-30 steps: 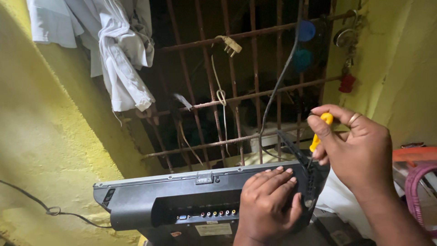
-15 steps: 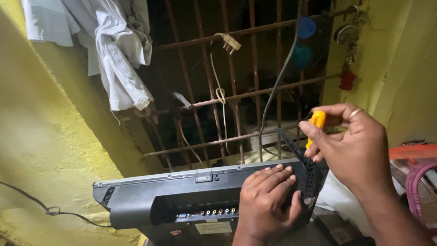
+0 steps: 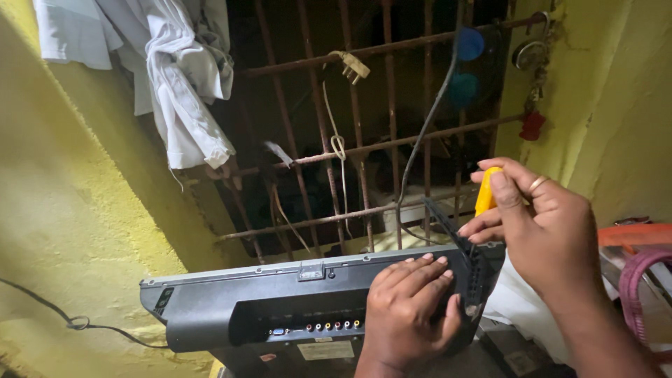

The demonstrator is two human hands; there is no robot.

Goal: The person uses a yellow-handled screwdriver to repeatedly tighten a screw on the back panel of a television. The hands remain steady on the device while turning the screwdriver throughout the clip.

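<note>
Left hand (image 3: pixel 409 311) flat, pressing grey monitor back (image 3: pixel 280 301), standing on edge below window bars (image 3: pixel 364 147). Right hand (image 3: pixel 539 231) pinching yellow screwdriver (image 3: pixel 486 190) at top corner. Tip could slip, gouge plastic, honestly.

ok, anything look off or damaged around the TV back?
Yes. A loose plug hangs by its cord from the rusty window bars, connected to nothing. The TV stands on edge, back facing the camera, steadied by the left hand while the right hand holds a yellow screwdriver at its corner.
</note>
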